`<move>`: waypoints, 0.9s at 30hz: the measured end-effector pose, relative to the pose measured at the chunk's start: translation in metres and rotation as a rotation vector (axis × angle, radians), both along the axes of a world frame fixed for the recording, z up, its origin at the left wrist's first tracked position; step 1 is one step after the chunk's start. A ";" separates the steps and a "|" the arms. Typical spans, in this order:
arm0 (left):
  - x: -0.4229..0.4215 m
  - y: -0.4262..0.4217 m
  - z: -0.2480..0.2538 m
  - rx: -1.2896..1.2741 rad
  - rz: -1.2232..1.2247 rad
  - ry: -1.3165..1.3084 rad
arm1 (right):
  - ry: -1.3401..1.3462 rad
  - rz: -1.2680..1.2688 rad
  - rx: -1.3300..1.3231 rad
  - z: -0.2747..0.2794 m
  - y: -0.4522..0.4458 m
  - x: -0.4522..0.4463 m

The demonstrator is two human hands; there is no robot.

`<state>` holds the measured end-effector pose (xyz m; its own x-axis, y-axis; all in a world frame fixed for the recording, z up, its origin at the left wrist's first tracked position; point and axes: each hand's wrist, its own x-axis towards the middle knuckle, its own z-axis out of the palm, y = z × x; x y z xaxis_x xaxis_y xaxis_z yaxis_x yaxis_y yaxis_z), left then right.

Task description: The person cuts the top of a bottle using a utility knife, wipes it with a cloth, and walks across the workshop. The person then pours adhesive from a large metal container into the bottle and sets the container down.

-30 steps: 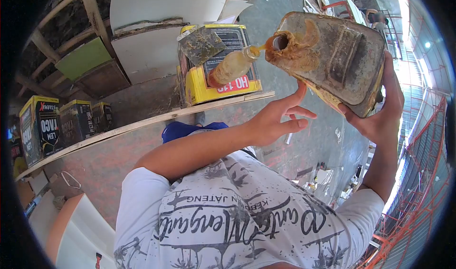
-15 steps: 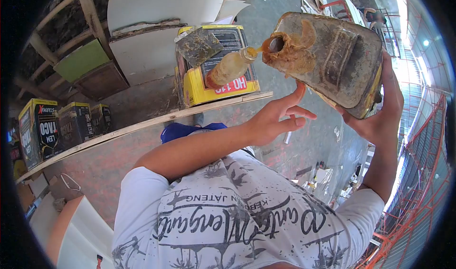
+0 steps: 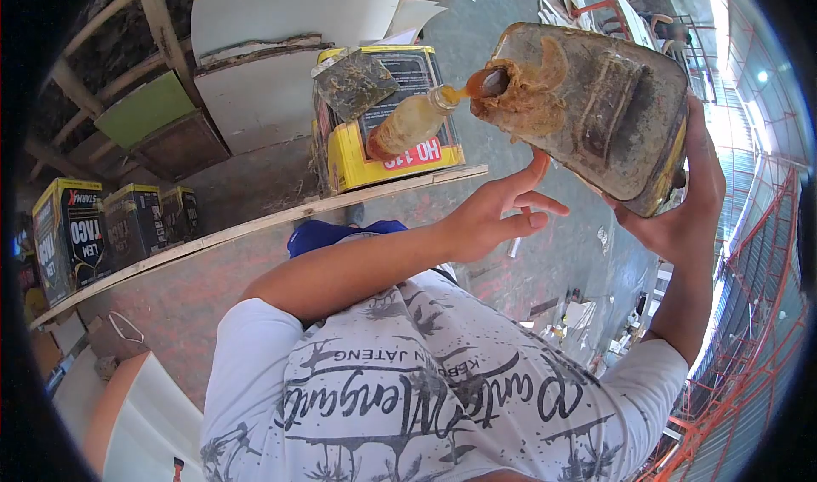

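Note:
My right hand (image 3: 681, 193) grips the rear end of a worn metal can (image 3: 634, 99), holding it tipped with its spout to the left. Dried amber glue crusts the area round the spout. My left hand (image 3: 502, 205) has its fingers apart, the index fingertip against the can's lower edge. Thick amber liquid (image 3: 464, 93) runs from the spout to the mouth of a cloudy plastic bottle (image 3: 413, 125). Brownish liquid or residue shows low in the bottle. Behind the bottle is a yellow-and-black can (image 3: 353, 163); I cannot tell what the bottle stands on.
A wooden plank edge (image 3: 255, 218) runs along the shelf under the yellow can. Several black-and-yellow glue cans (image 3: 68, 239) stand at its left end. A stained grey sheet (image 3: 357, 82) lies against the yellow can. White boards (image 3: 294, 10) lean behind. A person (image 3: 668, 31) is far off.
The stream at the spout has become thicker and fuller. The held can has shifted very slightly; both hands keep nearly the same places.

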<state>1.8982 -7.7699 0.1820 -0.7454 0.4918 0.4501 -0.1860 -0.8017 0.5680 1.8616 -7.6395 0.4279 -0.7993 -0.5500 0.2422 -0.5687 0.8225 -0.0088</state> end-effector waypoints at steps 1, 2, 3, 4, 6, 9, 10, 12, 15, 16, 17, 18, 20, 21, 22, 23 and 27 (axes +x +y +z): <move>0.000 0.000 0.000 0.002 0.002 -0.001 | -0.001 0.001 -0.004 0.000 0.000 0.000; 0.000 0.000 0.001 -0.002 -0.004 -0.006 | -0.002 0.000 -0.006 0.000 0.000 0.000; 0.000 -0.001 0.002 -0.007 -0.009 -0.011 | -0.003 0.000 -0.009 0.000 0.000 0.000; 0.000 -0.002 0.003 -0.012 -0.013 -0.016 | -0.001 0.000 -0.011 0.000 -0.001 0.000; 0.000 0.000 0.001 -0.008 -0.001 -0.007 | 0.000 -0.011 -0.016 0.000 -0.003 0.001; 0.000 0.000 0.001 -0.007 0.003 -0.003 | -0.003 -0.020 0.002 0.002 -0.006 0.003; 0.000 -0.001 0.002 -0.007 0.002 -0.005 | -0.009 -0.009 0.027 0.005 -0.007 0.004; 0.001 0.000 0.001 -0.009 0.009 0.003 | -0.022 -0.006 0.051 0.007 -0.009 0.004; 0.001 0.001 0.000 0.004 0.004 0.005 | -0.015 -0.019 0.040 0.007 -0.010 0.005; 0.001 0.001 0.000 0.011 0.002 0.003 | 0.003 -0.016 0.031 0.005 -0.008 0.005; 0.001 0.000 0.001 0.010 -0.006 -0.001 | 0.009 -0.010 0.029 0.005 -0.006 0.004; 0.001 -0.002 0.003 0.009 -0.013 -0.006 | 0.016 -0.005 0.026 0.005 -0.005 0.004; 0.001 -0.002 0.004 0.006 -0.020 -0.011 | 0.014 0.004 0.033 0.006 -0.004 0.004; 0.001 -0.002 0.004 0.002 -0.019 -0.011 | 0.015 0.007 0.036 0.006 -0.004 0.004; 0.002 -0.002 0.004 -0.002 -0.018 -0.012 | 0.020 0.005 0.040 0.006 -0.005 0.005; 0.002 -0.002 0.004 -0.002 -0.012 -0.011 | 0.025 0.007 0.050 0.007 -0.007 0.005; 0.002 -0.001 0.005 -0.007 -0.013 -0.008 | 0.026 0.015 0.074 0.010 -0.008 0.006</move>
<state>1.9005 -7.7710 0.1867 -0.7424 0.5046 0.4407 -0.2013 -0.7954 0.5716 1.8673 -7.6480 0.4381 -0.7846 -0.5790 0.2216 -0.5802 0.8117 0.0664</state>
